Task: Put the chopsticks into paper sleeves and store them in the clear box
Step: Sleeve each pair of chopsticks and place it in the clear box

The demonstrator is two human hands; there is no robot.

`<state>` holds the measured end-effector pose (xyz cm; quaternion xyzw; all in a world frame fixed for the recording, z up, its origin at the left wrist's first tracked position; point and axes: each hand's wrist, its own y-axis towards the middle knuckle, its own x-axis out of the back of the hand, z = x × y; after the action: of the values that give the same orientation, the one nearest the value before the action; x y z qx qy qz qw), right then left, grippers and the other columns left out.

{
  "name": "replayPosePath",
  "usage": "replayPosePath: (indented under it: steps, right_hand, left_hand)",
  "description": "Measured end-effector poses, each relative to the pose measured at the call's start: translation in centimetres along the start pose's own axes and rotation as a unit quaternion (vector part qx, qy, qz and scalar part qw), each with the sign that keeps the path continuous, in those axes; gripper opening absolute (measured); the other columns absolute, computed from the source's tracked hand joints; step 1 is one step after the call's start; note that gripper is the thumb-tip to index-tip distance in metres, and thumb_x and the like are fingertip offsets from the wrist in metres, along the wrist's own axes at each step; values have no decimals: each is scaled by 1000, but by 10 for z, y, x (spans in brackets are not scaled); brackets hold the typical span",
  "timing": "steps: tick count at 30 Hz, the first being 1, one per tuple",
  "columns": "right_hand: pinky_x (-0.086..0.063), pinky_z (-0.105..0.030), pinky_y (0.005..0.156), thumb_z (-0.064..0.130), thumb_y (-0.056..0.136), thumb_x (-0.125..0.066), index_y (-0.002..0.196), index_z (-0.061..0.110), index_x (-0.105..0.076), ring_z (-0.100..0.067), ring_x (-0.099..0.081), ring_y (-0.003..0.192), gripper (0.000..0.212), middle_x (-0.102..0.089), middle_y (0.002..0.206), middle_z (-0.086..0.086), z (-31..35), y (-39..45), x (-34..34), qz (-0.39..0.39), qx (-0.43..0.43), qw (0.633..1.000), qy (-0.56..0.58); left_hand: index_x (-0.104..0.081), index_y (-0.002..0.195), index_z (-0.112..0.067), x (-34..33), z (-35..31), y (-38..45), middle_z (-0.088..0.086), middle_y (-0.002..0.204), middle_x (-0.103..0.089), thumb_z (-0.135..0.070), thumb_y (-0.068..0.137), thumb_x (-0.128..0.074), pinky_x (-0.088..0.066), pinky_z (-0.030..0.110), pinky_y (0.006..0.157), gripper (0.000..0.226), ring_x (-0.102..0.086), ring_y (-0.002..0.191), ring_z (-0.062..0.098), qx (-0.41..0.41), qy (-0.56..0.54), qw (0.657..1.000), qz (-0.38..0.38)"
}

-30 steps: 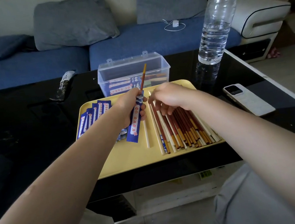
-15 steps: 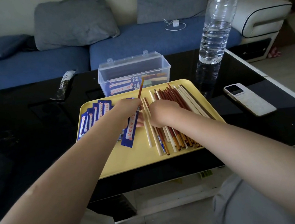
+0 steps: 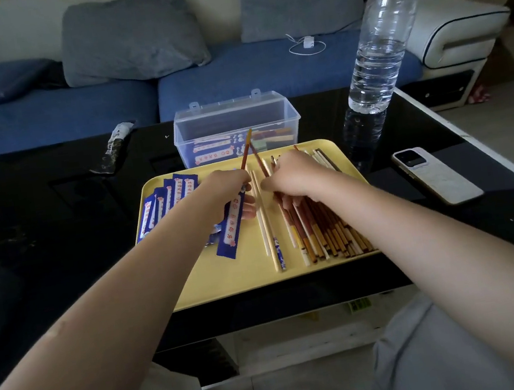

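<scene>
Centrally, on yellow tray (image 3: pixel 228 281) over black glass table (image 3: pixel 59 255): left hand (image 3: pixel 227 195) curled round blue paper sleeve (image 3: pixel 232 228), one brown chopstick (image 3: pixel 245 151) poking from its top, sleeve's lower end on bare tray. Right hand (image 3: pixel 292 175) just beside, fingers pinching second brown chopstick (image 3: pixel 261 164), its tip crossing the first. Loose chopsticks (image 3: pixel 323 228) heaped under right wrist, ends reaching tray's near edge; two pale ones (image 3: pixel 265 226) lying apart between the hands. Spare sleeves (image 3: pixel 167 204) fanned at tray's left edge. Clear box (image 3: pixel 236 128) open just beyond far rim, filled sleeves inside. Bare tray near front edge; water bottle (image 3: pixel 382 41) and phone (image 3: pixel 434 174) standing clear to the right.
</scene>
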<state>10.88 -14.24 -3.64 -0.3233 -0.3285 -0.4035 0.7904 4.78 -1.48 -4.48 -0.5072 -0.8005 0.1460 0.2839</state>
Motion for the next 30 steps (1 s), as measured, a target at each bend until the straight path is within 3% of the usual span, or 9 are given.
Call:
replayPosePath:
  steps: [2,4,6,10,13,17,20,23,30]
  right_hand:
    - [-47,-24,52,18,92,-58,88,3,-72,-16,-61,50,21,-76,72,-10,-4,1,7,3,21,998,66]
    - [-45,-25,48,12,91,-57,103,7,-66,-18,-62,55,15,-76,84,-16,-8,3,14,-14,53,989,136]
    - [-42,-26,44,5,89,-57,120,21,-54,-16,-60,52,35,-73,83,-14,-9,3,22,-34,74,975,209]
    - [-44,-26,47,-2,94,-44,106,9,-67,-21,-67,58,29,-75,80,-13,-7,0,37,-45,100,926,361]
    - [-51,-23,52,-4,94,-56,107,5,-64,-27,-75,75,17,-78,88,-13,-6,-2,45,-42,117,889,441]
    - [-48,-23,51,7,99,-61,105,4,-64,-24,-73,69,7,-77,84,-12,-13,2,50,-63,152,877,451]
    - [-38,-25,45,17,104,-54,97,5,-65,-18,-57,49,18,-66,62,-6,-19,8,52,-104,140,874,453]
    - [-33,-24,43,23,106,-48,92,8,-64,-15,-47,45,26,-56,56,-2,-23,14,51,-120,117,873,459]
    - [-35,-22,41,23,107,-45,88,12,-62,-13,-48,45,27,-56,59,-2,-26,16,51,-168,76,889,420]
  left_hand:
    - [-57,100,-6,-1,0,-1,16,95,-73,-24,99,-55,-61,34,59,18,-74,79,29,-4,-26,1000,10]
    - [-56,98,-7,-2,0,-2,12,90,-73,-21,99,-55,-59,30,55,14,-73,70,25,-14,-48,999,11]
    - [-57,96,-7,-3,-2,-4,10,84,-72,-16,98,-57,-58,28,51,9,-71,60,20,-28,-72,997,13]
    - [-62,103,-3,-3,-1,-6,9,77,-71,-12,96,-63,-60,30,55,12,-71,56,19,-53,-105,992,35]
    - [-65,107,-4,-4,-1,-8,7,75,-73,-14,96,-63,-62,34,66,16,-72,62,19,-58,-95,993,35]
    - [-64,95,-8,-6,-6,-18,5,66,-67,-29,102,-50,-58,30,63,26,-65,55,17,-28,-96,994,48]
    - [-67,96,-6,-6,-6,-17,6,63,-63,-47,105,-38,-53,26,53,51,-59,53,17,-12,-93,994,58]
    - [-70,97,-4,-8,-5,-12,7,67,-62,-57,103,-32,-49,27,50,65,-57,53,19,-25,-63,995,75]
    - [-66,89,-5,-11,-5,-14,6,60,-56,-58,104,-27,-44,26,46,67,-51,47,17,-66,-44,988,135]
